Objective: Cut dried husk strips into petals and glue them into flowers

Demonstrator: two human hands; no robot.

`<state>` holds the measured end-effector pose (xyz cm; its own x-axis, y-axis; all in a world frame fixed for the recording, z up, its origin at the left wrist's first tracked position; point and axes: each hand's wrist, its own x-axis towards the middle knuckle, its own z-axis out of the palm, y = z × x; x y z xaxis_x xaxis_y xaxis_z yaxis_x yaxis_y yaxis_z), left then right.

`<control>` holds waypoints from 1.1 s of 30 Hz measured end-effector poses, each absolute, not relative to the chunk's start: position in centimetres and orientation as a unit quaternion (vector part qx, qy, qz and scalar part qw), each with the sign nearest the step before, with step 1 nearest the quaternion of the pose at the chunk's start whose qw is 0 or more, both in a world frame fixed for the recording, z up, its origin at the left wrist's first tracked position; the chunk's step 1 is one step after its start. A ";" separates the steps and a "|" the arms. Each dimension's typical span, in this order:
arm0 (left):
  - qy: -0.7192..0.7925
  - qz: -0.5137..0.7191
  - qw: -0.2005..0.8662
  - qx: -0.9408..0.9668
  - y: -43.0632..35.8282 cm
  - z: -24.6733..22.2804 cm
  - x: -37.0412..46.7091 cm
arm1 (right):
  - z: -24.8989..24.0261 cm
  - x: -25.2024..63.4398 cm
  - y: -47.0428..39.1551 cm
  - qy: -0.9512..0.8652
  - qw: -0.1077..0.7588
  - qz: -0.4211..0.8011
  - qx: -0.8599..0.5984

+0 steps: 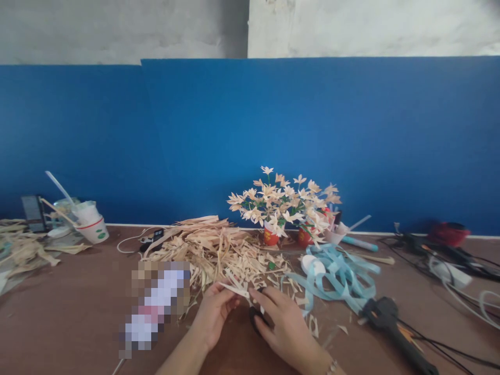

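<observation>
My right hand (287,325) grips a pair of scissors (255,317) by the black handles, and the blades point left toward my other hand. My left hand (214,315) is closed, thumb against fingers, on a pale piece of dried husk (230,286) beside the blades. The small piece and the blades overlap, so I cannot tell whether they are cutting it. Just beyond both hands lies a heap of dried husk strips (211,242), with small scraps scattered along its near side.
Flowers (269,195) made of husk-like petals stand in red cups (270,235) at the back. Light blue ribbon (339,276) and a black glue gun (385,315) lie to the right, near cables. A white cup (94,229) stands left. A blurred-out object (156,307) lies left of my hands.
</observation>
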<state>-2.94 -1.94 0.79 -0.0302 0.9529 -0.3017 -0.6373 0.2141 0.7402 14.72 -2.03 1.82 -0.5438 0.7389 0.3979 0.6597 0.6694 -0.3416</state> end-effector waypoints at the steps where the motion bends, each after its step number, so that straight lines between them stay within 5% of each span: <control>1: 0.400 0.594 0.668 0.201 -1.9 0.8 -3.0 | 1.8 14.7 -2.0 -0.875 0.261 0.073 -0.400; 26: 0.394 0.576 0.696 0.167 -1.8 0.6 -3.5 | 1.0 14.9 -1.8 -0.875 0.268 0.118 -0.386; 33: 0.393 0.575 0.691 0.194 -1.9 1.1 -3.2 | 0.9 14.4 -1.7 -0.794 0.369 0.223 -0.429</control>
